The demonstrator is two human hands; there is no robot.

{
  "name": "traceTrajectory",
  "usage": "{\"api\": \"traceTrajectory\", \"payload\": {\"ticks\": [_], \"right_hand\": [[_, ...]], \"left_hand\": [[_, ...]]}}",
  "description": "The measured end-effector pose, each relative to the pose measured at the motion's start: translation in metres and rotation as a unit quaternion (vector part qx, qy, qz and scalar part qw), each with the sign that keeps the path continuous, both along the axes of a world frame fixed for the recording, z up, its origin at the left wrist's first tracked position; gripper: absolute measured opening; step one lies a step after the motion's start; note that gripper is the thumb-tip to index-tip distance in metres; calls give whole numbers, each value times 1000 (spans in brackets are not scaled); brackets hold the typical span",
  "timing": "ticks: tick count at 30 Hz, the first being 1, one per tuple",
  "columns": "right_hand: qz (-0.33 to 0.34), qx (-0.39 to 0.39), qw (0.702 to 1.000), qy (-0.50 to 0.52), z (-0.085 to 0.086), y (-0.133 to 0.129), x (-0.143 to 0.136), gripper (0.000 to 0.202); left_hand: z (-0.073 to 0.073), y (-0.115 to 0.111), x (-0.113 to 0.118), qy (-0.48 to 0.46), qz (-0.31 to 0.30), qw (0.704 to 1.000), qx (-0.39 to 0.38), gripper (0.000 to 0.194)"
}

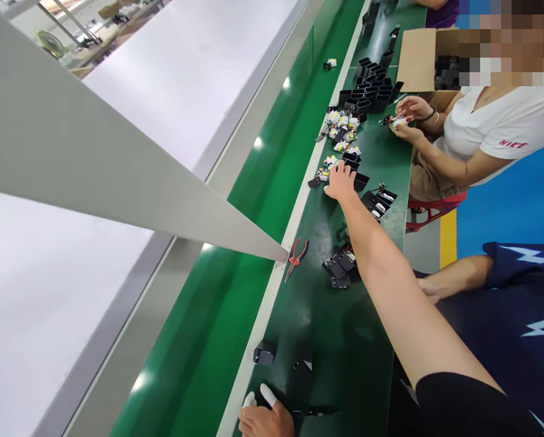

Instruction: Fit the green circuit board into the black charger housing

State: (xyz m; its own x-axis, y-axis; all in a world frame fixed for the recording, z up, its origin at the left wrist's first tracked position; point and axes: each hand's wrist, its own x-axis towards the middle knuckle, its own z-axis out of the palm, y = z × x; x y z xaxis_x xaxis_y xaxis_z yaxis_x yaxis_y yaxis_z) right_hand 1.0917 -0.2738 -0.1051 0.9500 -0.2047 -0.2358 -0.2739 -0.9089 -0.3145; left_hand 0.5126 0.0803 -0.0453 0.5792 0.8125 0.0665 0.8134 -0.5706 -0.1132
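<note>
My right hand reaches far up the green workbench, palm down with fingers spread. It lies over a cluster of small white-and-yellow parts and black housings; whether it touches one is hidden. At the bottom edge my left hand rests loosely bent, partly cut off by the frame. White finger covers sit on two of its digits, whose tips are apart with nothing visible between them. Near it are a black housing and another black part. Red-handled pliers lie along the bench's white edge strip.
Black flat parts lie beside my forearm. Farther up are a pile of white parts, many black housings and a cardboard box. A co-worker's hands hold a small white part. Another person's arm is close by. A grey post slants across.
</note>
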Motion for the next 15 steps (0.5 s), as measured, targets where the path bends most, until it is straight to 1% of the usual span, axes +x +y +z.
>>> {"api": "traceTrajectory", "payload": {"ticks": [3,7,10,13,15], "right_hand": [[13,1,1000,-15,-7,6,5,68],[10,31,999,1,-6,6,17,59],[-6,62,998,28,-1,2,26,51],[-35,105,992,54,3,2,30,52],[-61,122,989,57,5,6,28,54]], "left_hand": [[-9,8,-9,0,-29,999,19,83],[-18,16,-19,1,-37,999,27,78],[-22,18,-23,19,-34,998,39,71],[-24,19,-25,33,-34,998,51,69],[-25,20,-25,24,-37,998,51,70]]}}
